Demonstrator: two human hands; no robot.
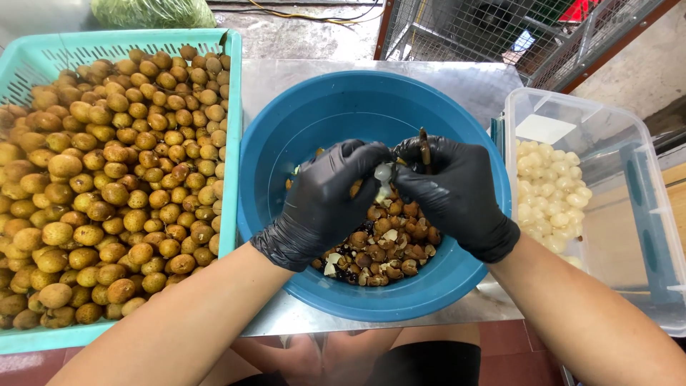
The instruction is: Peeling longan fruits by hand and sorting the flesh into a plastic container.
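Observation:
Both my hands wear black gloves and meet over a blue bowl (307, 121). My left hand (325, 200) pinches a small pale peeled longan fruit (384, 172) between its fingertips. My right hand (450, 189) touches the same fruit and grips a thin dark tool (424, 146) that sticks up between its fingers. Brown shells and dark seeds (382, 250) lie heaped in the bottom of the bowl under my hands.
A turquoise basket (232, 107) full of brown unpeeled longans (107, 186) stands at the left. At the right a clear plastic tub (636, 214) holds white peeled fruit (554, 193). The bowl rests on a metal table (457, 86). Wire mesh stands behind.

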